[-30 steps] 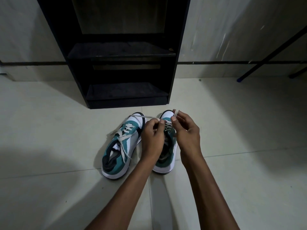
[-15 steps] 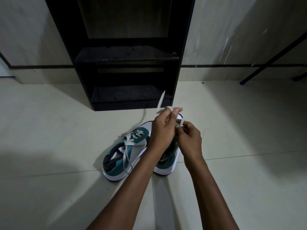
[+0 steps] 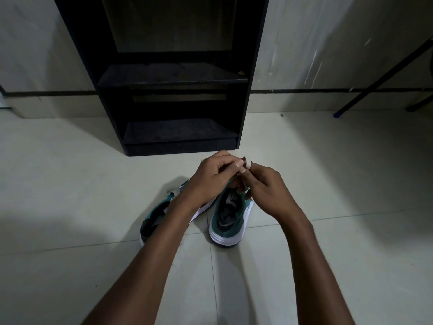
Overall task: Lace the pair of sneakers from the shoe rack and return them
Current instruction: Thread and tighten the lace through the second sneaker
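Both hands [image 3: 236,181] lower now, pinching white lace [image 3: 248,164].

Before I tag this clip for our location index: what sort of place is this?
Most likely a home entryway or spare room, dimly lit. A black open shoe rack stands against a bare wall, the floor is pale tile, and a pair of teal sneakers sits on it in front of the rack.
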